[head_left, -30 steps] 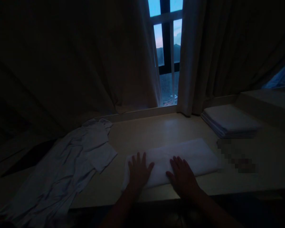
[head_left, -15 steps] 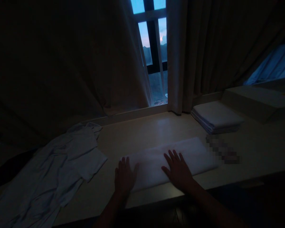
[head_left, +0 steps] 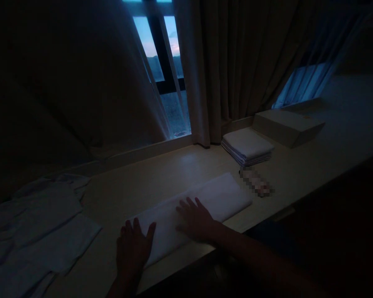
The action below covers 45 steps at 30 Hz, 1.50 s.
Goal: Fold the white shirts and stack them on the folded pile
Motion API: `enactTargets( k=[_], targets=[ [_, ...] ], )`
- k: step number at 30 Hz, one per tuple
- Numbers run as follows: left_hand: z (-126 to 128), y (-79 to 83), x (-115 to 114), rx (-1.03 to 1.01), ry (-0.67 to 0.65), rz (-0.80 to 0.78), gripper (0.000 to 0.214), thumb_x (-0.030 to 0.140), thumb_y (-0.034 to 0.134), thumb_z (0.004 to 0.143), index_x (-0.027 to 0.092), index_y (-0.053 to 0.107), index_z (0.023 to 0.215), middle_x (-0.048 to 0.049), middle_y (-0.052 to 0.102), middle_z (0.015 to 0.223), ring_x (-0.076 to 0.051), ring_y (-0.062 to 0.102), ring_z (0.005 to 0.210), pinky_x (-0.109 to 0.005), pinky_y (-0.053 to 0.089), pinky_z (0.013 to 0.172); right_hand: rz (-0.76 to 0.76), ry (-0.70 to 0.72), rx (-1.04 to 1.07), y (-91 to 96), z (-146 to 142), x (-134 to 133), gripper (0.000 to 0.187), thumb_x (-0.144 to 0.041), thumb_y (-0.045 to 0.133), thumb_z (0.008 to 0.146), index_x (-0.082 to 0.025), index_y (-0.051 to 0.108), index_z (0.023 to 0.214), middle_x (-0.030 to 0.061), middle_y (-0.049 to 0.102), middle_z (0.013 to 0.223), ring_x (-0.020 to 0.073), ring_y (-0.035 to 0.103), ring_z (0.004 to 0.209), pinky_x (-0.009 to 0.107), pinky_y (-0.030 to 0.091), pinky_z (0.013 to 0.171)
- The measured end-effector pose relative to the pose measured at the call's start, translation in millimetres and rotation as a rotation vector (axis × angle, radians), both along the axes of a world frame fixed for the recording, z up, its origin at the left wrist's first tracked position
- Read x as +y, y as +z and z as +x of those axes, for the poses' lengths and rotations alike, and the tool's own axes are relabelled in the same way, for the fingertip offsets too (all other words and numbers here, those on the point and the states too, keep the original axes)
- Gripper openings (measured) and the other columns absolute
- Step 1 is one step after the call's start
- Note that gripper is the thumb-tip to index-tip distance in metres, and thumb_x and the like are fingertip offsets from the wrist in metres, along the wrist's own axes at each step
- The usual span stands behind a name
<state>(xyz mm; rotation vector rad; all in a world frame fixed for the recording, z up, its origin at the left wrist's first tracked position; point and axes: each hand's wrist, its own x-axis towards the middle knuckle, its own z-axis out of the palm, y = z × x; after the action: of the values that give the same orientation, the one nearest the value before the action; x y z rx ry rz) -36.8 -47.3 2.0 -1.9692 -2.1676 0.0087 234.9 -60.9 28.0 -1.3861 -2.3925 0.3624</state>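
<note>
A long folded white cloth lies on the pale counter in a dim room. My left hand rests flat at the cloth's left end, fingers spread, thumb on the fabric. My right hand lies flat on the middle of the cloth, fingers stretched out. Neither hand grips anything.
A heap of crumpled white cloths lies at the left. A stack of folded white cloths sits at the back right, beside a flat box. A small blurred object lies right of the cloth. Curtains and a window stand behind.
My left hand has slid left to the cloth's end. The view has swung right, so everything sits further left in the picture.
</note>
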Motion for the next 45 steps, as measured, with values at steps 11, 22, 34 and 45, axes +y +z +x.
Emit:
enactTargets(
  k=[11, 22, 34, 45],
  targets=[
    [2, 3.5, -1, -0.014, -0.010, -0.007, 0.081, 0.060, 0.022, 0.087, 0.003, 0.031, 0.143, -0.0255, 0.035, 0.147, -0.038, 0.034, 0.135, -0.051, 0.027, 0.106, -0.051, -0.404, -0.132, -25.5, 122, 52, 0.087, -0.072, 0.016, 0.091, -0.009, 0.026, 0.150, 0.0146, 0.020, 0.156, 0.0282, 0.011, 0.145, 0.045, 0.011, 0.116],
    [10, 15.7, -5, -0.088, 0.019, -0.039, 0.080, 0.060, 0.027, 0.085, 0.005, 0.032, 0.144, -0.0242, 0.034, 0.149, -0.038, 0.029, 0.138, -0.054, 0.026, 0.106, -0.057, -0.508, -0.147, -41.3, 152, 65, 0.097, -0.075, 0.015, 0.088, -0.001, 0.023, 0.149, 0.0192, 0.017, 0.156, 0.0305, 0.008, 0.145, 0.044, 0.007, 0.117],
    [6, 4.2, -2, -0.037, 0.014, 0.004, 0.084, 0.064, 0.021, 0.086, 0.001, 0.032, 0.142, -0.0272, 0.034, 0.147, -0.038, 0.034, 0.134, -0.051, 0.026, 0.106, 0.104, -0.193, -0.059, 8.7, 34, 13, 0.087, -0.072, 0.021, 0.090, -0.007, 0.029, 0.148, 0.0154, 0.022, 0.155, 0.0293, 0.007, 0.146, 0.046, 0.004, 0.118],
    [-1, -4.0, 6, 0.014, -0.004, 0.001, 0.084, 0.063, 0.018, 0.086, 0.001, 0.034, 0.141, -0.0257, 0.037, 0.145, -0.037, 0.037, 0.132, -0.049, 0.029, 0.105, -0.008, -0.051, -0.016, -6.8, 25, 0, 0.074, -0.068, 0.024, 0.093, -0.022, 0.026, 0.150, 0.0069, 0.021, 0.157, 0.0274, 0.013, 0.145, 0.048, 0.011, 0.117]
  ],
)
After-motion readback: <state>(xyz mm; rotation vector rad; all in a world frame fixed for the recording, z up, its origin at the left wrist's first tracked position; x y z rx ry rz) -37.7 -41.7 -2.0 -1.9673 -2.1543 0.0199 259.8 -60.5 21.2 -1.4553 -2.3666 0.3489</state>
